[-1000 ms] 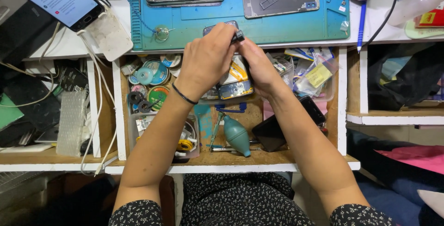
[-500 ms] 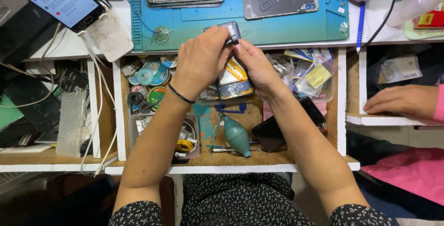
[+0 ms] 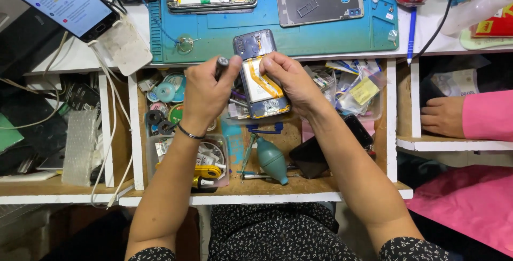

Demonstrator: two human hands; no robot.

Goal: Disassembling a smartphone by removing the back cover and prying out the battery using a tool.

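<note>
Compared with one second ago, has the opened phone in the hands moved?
Yes. The opened phone now lies flatter, back facing up, slightly lower against the blue mat edge.

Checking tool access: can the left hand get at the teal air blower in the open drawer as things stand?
Probably yes. The teal air blower lies uncovered in the drawer, below the opened phone. But the left hand grips a dark tool, so its fingers are occupied.
</note>
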